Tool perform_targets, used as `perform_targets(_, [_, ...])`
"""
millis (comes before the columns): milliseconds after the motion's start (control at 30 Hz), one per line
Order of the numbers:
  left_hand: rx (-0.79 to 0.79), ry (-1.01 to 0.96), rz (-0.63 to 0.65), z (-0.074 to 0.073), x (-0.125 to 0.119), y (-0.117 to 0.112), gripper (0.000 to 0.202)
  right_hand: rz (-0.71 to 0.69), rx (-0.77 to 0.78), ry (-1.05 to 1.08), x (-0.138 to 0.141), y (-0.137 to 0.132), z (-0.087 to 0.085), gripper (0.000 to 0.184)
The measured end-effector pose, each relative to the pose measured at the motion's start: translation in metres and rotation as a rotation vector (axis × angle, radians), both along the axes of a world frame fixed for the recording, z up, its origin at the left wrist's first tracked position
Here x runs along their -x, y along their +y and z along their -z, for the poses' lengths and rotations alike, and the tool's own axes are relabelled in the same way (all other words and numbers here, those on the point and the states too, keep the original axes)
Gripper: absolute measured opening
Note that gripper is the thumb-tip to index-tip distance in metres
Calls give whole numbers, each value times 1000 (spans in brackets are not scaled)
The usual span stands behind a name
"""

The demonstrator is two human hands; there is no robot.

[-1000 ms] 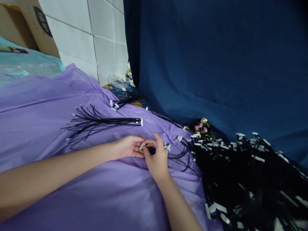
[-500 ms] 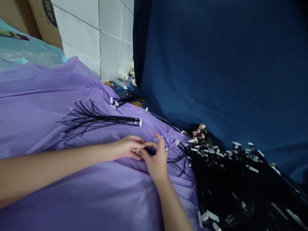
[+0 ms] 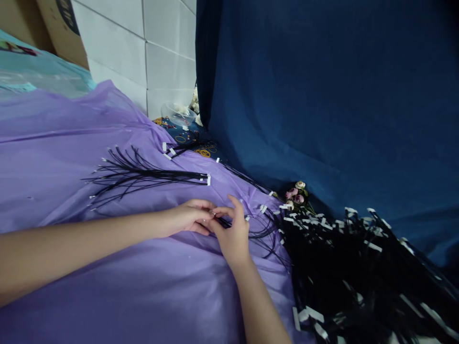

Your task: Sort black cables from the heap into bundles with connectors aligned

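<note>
My left hand [image 3: 188, 219] and my right hand [image 3: 233, 235] meet over the purple cloth [image 3: 150, 282], fingertips pinched close together. Between them are the ends of thin black cables [image 3: 262, 234], which loop out to the right from under my right hand. A small pale tip shows at my left fingers; its detail is too small to make out. My right index finger is raised from the pinch. Just beyond my hands lies a bundle of black cables [image 3: 161, 176], joined to a white connector [image 3: 208, 179] at its right end and fanned out at the left.
A large heap of black cables with white connectors [image 3: 344, 272] fills the right side. Artificial flowers [image 3: 297, 195] lie behind it, before a dark blue curtain [image 3: 322, 95]. Farther back are rubber bands [image 3: 202, 153], a clear plastic bowl [image 3: 178, 114] and a cardboard box [image 3: 66, 36].
My fingertips have shifted slightly against each other, and the white piece by my left fingers shows less. The view has moved a little; the cables on the cloth lie as before.
</note>
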State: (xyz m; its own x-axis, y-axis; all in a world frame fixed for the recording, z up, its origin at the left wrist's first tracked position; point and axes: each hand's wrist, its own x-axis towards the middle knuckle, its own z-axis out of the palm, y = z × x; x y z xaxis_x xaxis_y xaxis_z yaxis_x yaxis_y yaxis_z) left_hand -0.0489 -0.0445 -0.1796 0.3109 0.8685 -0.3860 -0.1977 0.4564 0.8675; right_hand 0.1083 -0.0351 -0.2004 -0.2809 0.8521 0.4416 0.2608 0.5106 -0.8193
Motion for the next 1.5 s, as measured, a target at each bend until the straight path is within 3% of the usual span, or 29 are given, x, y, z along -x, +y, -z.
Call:
perform_targets(200, [-25,18,-24,10,-1,3,39,17,-62,-79,-1,0,-1,62])
perform_targets(367, [-110,21,6,21,-1,5,38,26,-176,-267,-1,2,-3,32])
perform_targets(500, [-151,31,10,21,-1,3,40,32,-229,-258,-1,4,0,22])
perform_targets(800, [-207,11,10,10,-3,-2,33,36,-180,-333,-1,0,3,29])
perform_targets(1233, [-280,-19,-19,21,-4,1,20,10,-194,-343,1,1,4,31])
perform_targets(1500, [-205,3,-23,17,-3,0,19,-8,-205,-283,1,2,5,30])
